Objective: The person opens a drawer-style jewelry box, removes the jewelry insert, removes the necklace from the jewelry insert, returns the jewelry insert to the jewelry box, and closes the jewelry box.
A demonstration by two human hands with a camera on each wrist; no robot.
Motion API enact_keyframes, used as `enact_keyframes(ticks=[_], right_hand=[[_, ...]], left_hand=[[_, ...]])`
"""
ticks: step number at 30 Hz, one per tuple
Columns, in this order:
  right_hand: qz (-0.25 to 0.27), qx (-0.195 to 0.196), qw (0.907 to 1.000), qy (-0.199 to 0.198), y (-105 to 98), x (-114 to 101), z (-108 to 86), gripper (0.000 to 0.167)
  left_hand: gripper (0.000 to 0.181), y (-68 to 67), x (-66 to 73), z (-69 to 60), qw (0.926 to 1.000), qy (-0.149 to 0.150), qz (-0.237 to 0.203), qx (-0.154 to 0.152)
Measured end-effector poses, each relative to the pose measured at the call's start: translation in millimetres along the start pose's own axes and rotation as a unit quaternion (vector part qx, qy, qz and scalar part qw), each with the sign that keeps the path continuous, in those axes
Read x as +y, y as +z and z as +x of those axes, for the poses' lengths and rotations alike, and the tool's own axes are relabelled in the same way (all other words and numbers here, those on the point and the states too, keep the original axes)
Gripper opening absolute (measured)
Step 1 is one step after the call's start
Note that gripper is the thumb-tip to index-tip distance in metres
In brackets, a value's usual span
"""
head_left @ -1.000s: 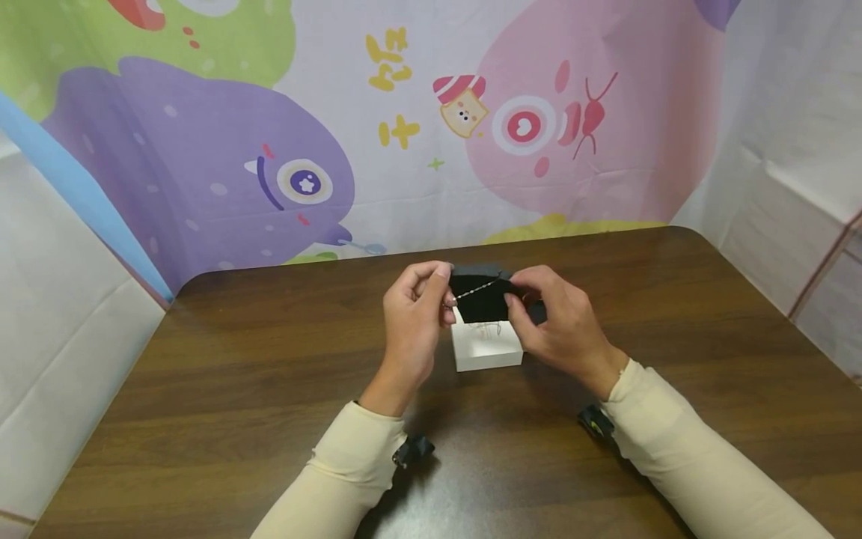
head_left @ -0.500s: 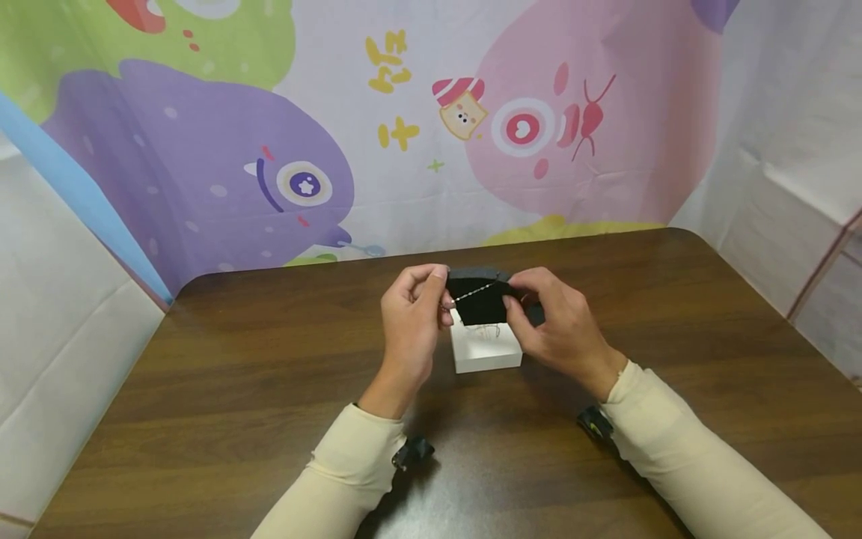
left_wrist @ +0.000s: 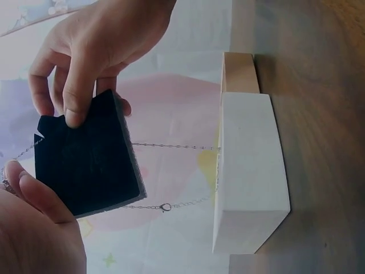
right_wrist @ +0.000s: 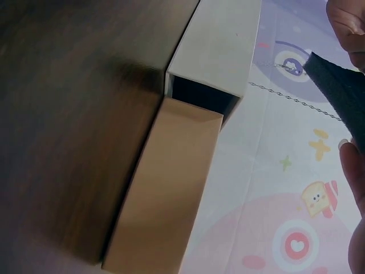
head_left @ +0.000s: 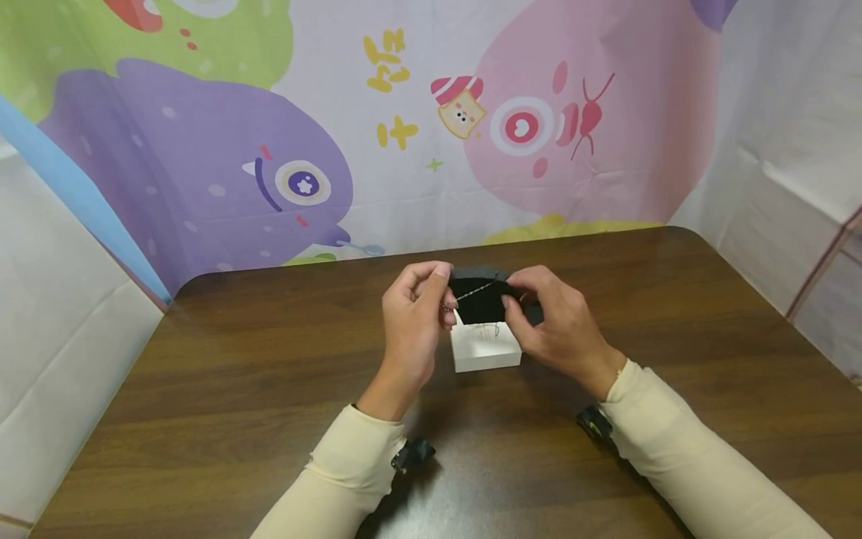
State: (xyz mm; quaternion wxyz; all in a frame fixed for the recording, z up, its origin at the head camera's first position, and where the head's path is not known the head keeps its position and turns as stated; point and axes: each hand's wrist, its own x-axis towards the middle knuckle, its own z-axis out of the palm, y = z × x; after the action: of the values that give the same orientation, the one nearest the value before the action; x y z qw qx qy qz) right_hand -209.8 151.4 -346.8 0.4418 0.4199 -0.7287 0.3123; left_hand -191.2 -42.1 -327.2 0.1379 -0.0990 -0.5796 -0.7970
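My right fingers (head_left: 517, 317) are clamping the pad (head_left: 481, 308), my left fingers (head_left: 435, 286) pinching the chain (head_left: 475, 291), which is slanting down across it leftward.

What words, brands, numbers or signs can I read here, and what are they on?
"+": a small green sign on the cartoon backdrop.
Yellow figures, same backdrop: like sideways writing, but I cannot make them out.
White box: fine marks on top, too small to read.
Black right-wrist camera: yellow-green mark, too blurred to read.
Black pad: none seen.
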Motion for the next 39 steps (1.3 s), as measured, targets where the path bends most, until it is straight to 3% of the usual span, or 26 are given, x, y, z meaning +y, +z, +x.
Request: enact_keyframes(ticks=[7, 21, 39], right_hand=[[0.007, -0.012, 0.9999, -0.006, 0.4, -1.6, -0.3, 0.022], [-0.037, -0.028, 0.9985, -0.029, 2.0, -0.7, -2.6, 0.018], [-0.017, -0.064, 0.9969, -0.044, 5.1, -0.5, -3.5, 0.017]], left_hand=[[0.021, -1.6, 2.6, 1.9, 0.9999, 0.009, -0.004, -0.003], [0.022, -1.3, 8.0, 1.3, 0.9996, 0.003, -0.011, -0.026], [0.019, -4.2, 8.2, 3.8, 0.9994, 0.004, -0.025, -0.024]])
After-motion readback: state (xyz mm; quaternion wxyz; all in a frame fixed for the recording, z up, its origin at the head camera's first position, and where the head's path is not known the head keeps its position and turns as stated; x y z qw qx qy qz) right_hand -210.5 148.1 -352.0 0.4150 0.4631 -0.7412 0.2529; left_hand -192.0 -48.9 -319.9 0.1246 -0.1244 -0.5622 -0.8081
